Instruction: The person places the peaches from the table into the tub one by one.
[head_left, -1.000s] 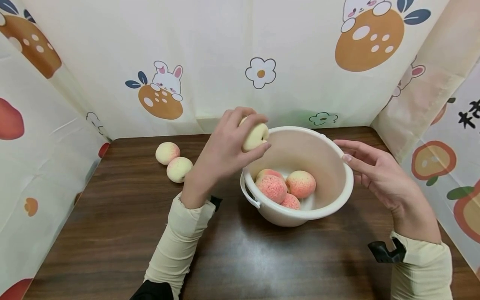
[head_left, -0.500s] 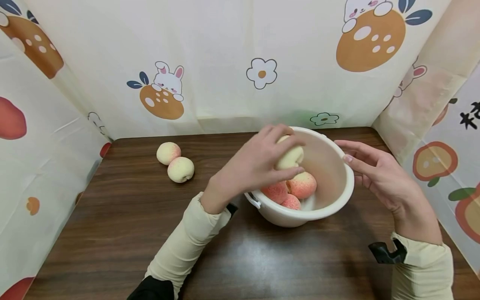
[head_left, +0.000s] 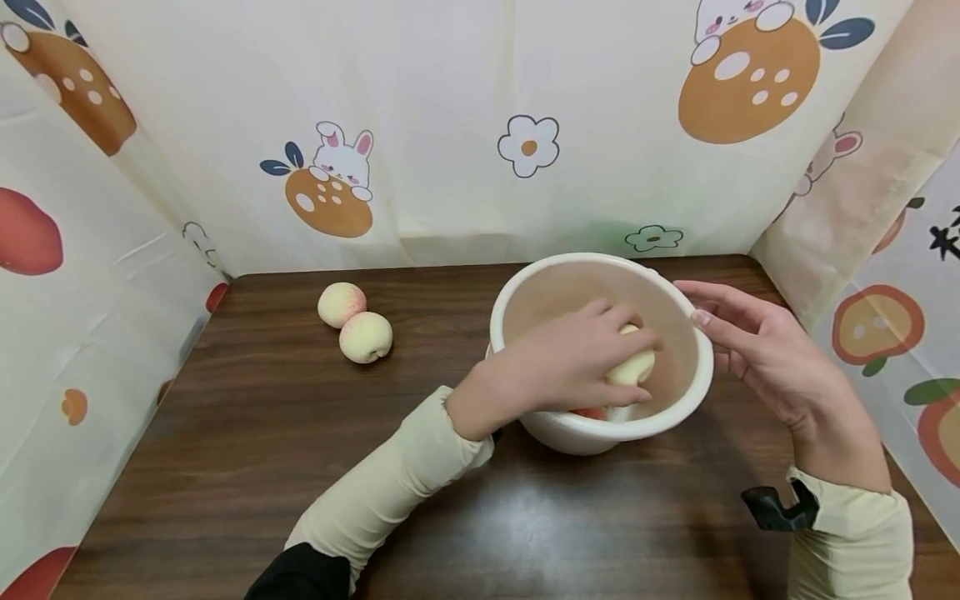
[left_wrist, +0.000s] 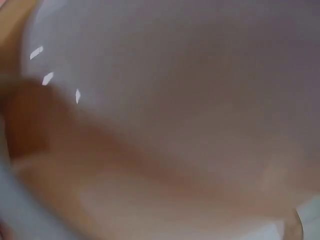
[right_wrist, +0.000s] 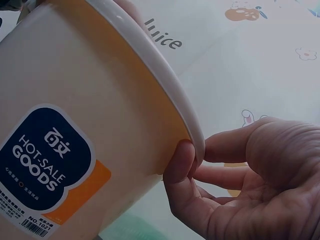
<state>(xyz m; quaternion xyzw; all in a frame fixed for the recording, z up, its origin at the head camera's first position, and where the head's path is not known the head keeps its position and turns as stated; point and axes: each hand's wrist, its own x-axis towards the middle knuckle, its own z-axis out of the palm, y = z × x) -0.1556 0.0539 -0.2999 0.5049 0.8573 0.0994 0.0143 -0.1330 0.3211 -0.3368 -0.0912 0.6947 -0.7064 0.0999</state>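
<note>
A white plastic bucket [head_left: 517, 287] stands toward the right of the table. My left hand [head_left: 570, 354] reaches down inside it, gripping a pale yellow peach [head_left: 637, 367] between thumb and fingers. Below that hand a sliver of a red peach [head_left: 592, 412] shows; the hand hides the rest of the bucket's contents. At the right side, my right hand [head_left: 772, 358] pinches the bucket's rim. The right wrist view shows thumb and fingers on both sides of that rim [right_wrist: 197, 135]. Blurred bucket wall [left_wrist: 175, 75] fills most of the left wrist view.
Two pale peaches, one behind [head_left: 342, 304] and one in front [head_left: 366, 337], lie together on the dark wooden table [head_left: 262, 450] at the back left. Printed cloth [head_left: 435, 125] hangs along the back and both sides. A label [right_wrist: 47, 160] marks the bucket's outside.
My left hand has carried the pale peach rightward from beside the bucket's left rim, over it and down inside. My right hand has stayed at the rim.
</note>
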